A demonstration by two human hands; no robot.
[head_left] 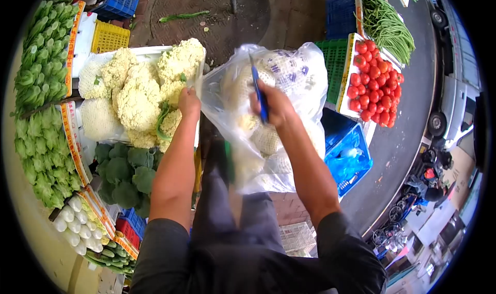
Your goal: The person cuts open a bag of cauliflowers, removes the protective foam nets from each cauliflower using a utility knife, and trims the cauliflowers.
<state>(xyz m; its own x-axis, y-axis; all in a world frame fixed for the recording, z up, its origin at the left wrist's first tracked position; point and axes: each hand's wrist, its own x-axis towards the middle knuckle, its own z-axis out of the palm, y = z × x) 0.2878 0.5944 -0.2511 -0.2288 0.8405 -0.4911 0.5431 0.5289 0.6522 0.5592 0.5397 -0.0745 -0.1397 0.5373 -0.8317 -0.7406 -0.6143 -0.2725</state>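
Observation:
My right hand [275,104] is wrapped round the blue handle of a knife [256,77], its narrow blade pointing away from me over a large clear plastic bag [235,123]. Inside the bag are several cauliflowers in white net sleeves [266,139], some wrapped in printed material. My left hand [190,104] is closed on the bag's left edge, which is stretched towards it. Just left of that hand, bare cauliflowers [137,100] lie heaped in a white box, some with white netting around them.
Broccoli [124,172] sits below the cauliflower box. Leafy greens [44,56] and white radishes [77,224] line the left side. At right are tomatoes [374,82], long green beans [385,22] and a blue crate [351,159]. Vehicles [454,87] stand beyond the road.

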